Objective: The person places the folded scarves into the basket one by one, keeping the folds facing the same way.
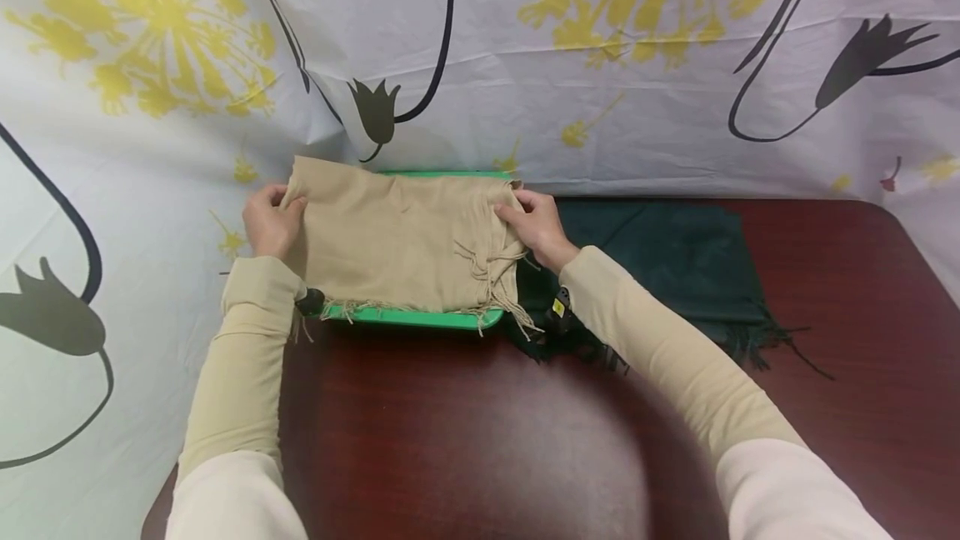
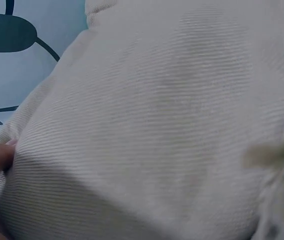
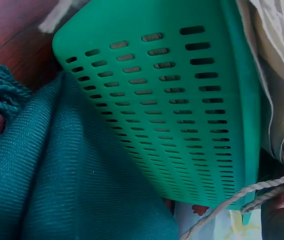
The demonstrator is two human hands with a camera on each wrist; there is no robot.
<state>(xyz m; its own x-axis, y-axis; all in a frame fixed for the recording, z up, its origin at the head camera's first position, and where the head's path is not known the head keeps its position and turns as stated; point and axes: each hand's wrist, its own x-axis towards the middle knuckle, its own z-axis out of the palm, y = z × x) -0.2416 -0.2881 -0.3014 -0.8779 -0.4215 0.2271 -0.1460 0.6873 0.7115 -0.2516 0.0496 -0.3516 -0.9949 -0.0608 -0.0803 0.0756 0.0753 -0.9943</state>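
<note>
A folded beige scarf (image 1: 390, 240) with fringe lies across the top of a green slotted basket (image 1: 420, 319), covering most of its opening. My left hand (image 1: 272, 222) pinches the scarf's left edge, and its fingertips show at the border of the cloth in the left wrist view. On the opposite side my right hand (image 1: 536, 227) pinches the scarf's fringed right edge near the far corner. The basket's slotted side wall (image 3: 152, 95) fills the middle of the right wrist view, with beige cloth visible through some slots. Most of the basket's inside is hidden.
A dark green fringed scarf (image 1: 660, 257) lies on the table right of the basket, touching its side. The reddish-brown wooden table (image 1: 450, 423) extends toward me. A patterned white cloth (image 1: 637, 107) hangs right behind the basket and along the left side.
</note>
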